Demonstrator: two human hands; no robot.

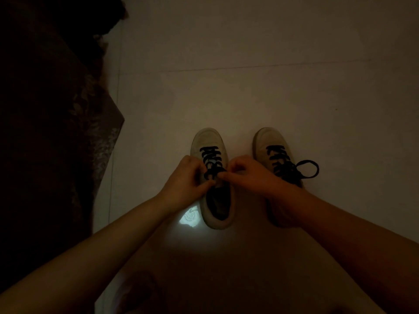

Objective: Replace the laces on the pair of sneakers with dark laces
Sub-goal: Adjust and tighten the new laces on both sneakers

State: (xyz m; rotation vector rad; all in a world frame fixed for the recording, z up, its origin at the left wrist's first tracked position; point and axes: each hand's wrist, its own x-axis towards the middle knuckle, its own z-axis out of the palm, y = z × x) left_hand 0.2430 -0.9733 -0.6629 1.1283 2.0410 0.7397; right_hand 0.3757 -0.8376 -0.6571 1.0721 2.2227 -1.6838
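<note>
Two pale sneakers stand side by side on the floor, toes pointing away from me. The left sneaker [208,141] carries a dark lace [212,158] threaded up its eyelets. My left hand [187,175] and my right hand [246,173] meet over its top eyelets, each pinching a part of that lace. The right sneaker [269,141] is laced with another dark lace [306,168], tied in a bow whose loop hangs over its right side. My right forearm hides that shoe's heel.
The scene is dim. A light tiled floor [249,75] runs all around the shoes. A dark patterned fabric [56,132] fills the left side. A small bright reflection [190,217] shines on the floor beside the left sneaker's heel.
</note>
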